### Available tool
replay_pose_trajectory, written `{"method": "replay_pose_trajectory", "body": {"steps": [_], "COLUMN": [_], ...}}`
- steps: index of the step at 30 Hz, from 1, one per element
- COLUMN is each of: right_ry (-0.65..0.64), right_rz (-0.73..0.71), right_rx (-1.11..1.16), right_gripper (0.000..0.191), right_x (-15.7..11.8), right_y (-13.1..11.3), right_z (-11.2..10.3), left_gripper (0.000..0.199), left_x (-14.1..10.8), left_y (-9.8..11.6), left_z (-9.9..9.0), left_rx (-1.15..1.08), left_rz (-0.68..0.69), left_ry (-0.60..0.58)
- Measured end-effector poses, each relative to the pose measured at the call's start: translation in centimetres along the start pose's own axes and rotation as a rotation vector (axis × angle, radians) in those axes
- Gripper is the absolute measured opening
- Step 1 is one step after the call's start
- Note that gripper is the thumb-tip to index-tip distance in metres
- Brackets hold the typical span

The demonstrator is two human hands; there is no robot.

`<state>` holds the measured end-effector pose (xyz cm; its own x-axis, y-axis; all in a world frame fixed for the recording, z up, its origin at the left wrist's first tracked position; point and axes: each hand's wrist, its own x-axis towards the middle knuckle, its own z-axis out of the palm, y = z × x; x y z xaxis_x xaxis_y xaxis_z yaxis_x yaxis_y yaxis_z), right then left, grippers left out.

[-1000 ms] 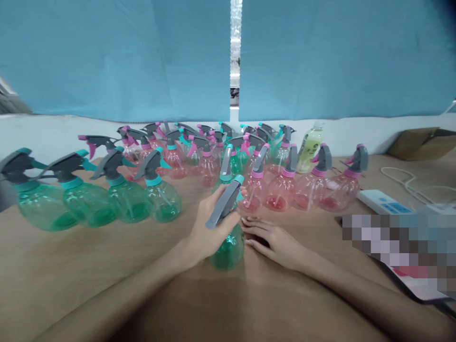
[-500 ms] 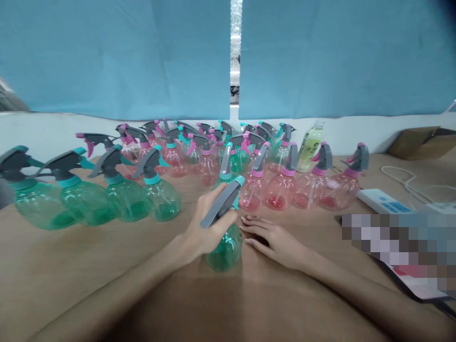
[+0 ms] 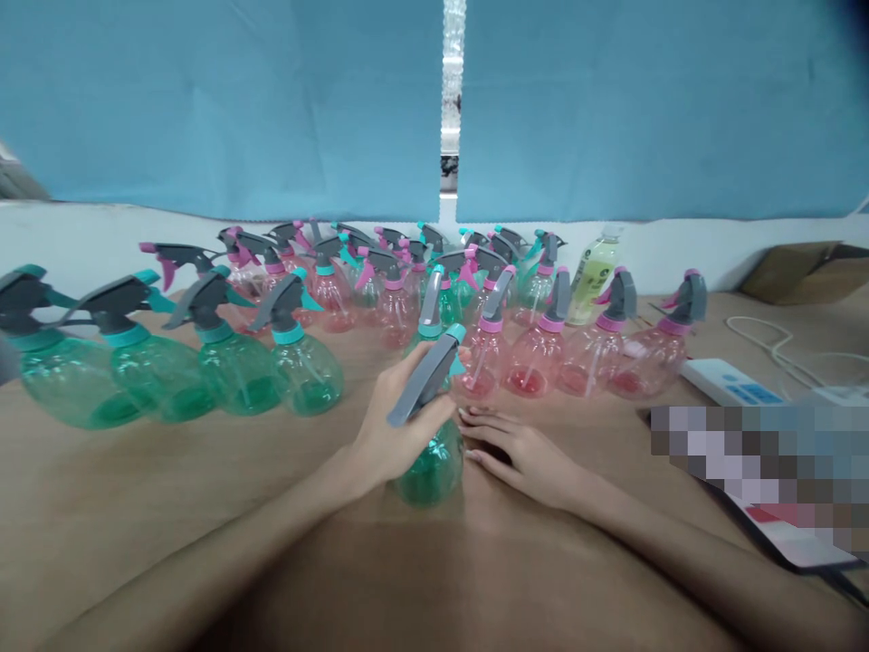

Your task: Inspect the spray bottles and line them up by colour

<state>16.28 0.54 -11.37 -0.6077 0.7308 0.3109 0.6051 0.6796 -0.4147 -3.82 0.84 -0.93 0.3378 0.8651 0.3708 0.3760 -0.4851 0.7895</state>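
My left hand (image 3: 400,421) is wrapped round the neck of a green spray bottle (image 3: 430,471) with a grey and teal trigger head. The bottle is close in front of me; my fingers hide its collar. Just to its right, my right hand (image 3: 520,453) rests on the table with fingers stretched out, holding nothing. Behind the held bottle stands another green spray bottle (image 3: 424,337), partly hidden. Several pink spray bottles (image 3: 533,362) form a row to the right, and several green spray bottles (image 3: 305,376) a row to the left.
More pink and green spray bottles crowd the back of the wooden table (image 3: 224,489). A labelled drink bottle (image 3: 592,276) stands behind the pink row. At right are a white power strip (image 3: 733,384), a cable (image 3: 767,340), a cardboard box (image 3: 805,270) and a pixelated flat object (image 3: 767,480).
The left hand keeps its grip on the spray bottle, which has shifted very slightly up and to the right. The right hand stays about where it was. The camera view has moved slightly.
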Motion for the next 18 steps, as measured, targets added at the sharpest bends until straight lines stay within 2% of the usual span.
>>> {"method": "replay_pose_trajectory", "body": {"steps": [9, 13, 18], "right_ry": [-0.001, 0.005, 0.022], "right_rz": [-0.005, -0.008, -0.020], "right_rx": [-0.006, -0.011, 0.008], "right_gripper": [0.037, 0.037, 0.036], "right_x": [-0.07, -0.07, 0.00], "right_y": [0.04, 0.04, -0.04], "right_z": [-0.04, -0.06, -0.12], "left_gripper": [0.019, 0.019, 0.029], "left_x": [0.06, 0.11, 0.27], "left_y": [-0.06, -0.14, 0.01], "left_z": [0.19, 0.27, 0.22], "left_rx": [-0.048, -0.053, -0.042], "left_rz": [0.050, 0.037, -0.007], "left_ry": [0.000, 0.008, -0.030]}}
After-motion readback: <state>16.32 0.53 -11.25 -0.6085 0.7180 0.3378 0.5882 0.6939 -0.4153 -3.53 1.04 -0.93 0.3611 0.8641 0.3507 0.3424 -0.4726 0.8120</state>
